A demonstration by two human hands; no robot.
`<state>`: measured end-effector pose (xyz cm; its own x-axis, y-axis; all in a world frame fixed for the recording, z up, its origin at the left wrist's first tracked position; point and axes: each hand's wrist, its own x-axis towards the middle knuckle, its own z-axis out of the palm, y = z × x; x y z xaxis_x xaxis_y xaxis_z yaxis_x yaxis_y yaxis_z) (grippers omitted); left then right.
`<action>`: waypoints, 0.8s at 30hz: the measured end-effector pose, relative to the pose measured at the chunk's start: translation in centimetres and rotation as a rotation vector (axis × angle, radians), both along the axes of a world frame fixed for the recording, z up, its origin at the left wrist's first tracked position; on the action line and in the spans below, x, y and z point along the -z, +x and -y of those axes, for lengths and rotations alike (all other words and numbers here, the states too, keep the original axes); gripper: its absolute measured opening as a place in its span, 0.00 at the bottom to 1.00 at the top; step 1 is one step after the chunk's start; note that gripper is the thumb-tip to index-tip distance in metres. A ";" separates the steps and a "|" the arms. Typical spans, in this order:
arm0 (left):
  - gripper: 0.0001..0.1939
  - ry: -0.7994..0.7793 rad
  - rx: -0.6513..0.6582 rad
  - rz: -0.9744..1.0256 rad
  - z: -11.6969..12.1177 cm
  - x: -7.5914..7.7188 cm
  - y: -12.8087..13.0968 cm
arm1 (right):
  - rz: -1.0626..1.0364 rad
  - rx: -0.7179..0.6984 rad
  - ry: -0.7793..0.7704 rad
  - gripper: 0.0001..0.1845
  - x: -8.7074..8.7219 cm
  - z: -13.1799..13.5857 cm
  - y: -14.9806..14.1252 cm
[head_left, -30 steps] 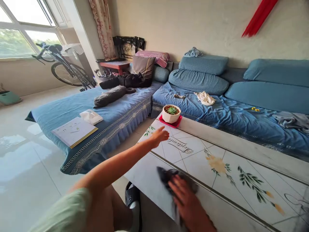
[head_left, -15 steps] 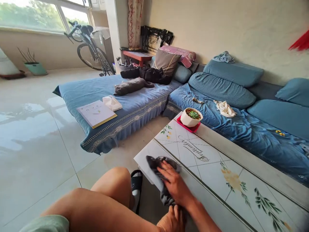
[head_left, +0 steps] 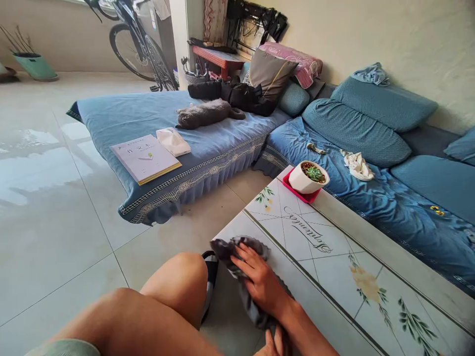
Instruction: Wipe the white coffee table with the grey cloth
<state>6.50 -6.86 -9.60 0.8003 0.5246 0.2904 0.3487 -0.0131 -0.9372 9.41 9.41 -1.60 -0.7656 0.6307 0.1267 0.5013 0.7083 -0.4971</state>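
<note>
From my head view, my right hand lies open, fingers spread, pressing a grey-and-black cloth onto the near corner of the tile-patterned tabletop; flat fingers keep the cloth's contact even. My left hand sits at the cloth's lower end, by the near edge, too hidden to tell if it is clamped. A white succulent pot stands at the far corner.

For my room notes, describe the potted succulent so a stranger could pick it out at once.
Find the low table with the floral, lettered top, beside the blue-covered couch. At its far end, a white pot stands on a red tray. It is the only plant on that table, a small green succulent set in dark gravel.
</note>
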 end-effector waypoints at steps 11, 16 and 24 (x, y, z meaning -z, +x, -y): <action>0.38 0.335 0.012 -0.959 0.5 -1.9 -0.9 | -0.061 0.359 0.110 0.28 -0.5 -8.3 -2.2; 0.31 1.187 -0.031 -1.705 0.5 -1.5 -1.2 | -0.011 0.064 0.017 0.35 -0.3 -0.3 1.9; 0.22 0.723 -0.310 -1.616 0.3 -3.7 -1.4 | -0.083 0.531 0.191 0.28 -0.4 -11.1 2.7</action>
<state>5.13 -7.12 -5.92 0.4019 0.8318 -0.3828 -0.9136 0.3923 -0.1067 12.13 20.50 -1.19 -0.3324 0.8864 0.3222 0.7778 0.4509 -0.4379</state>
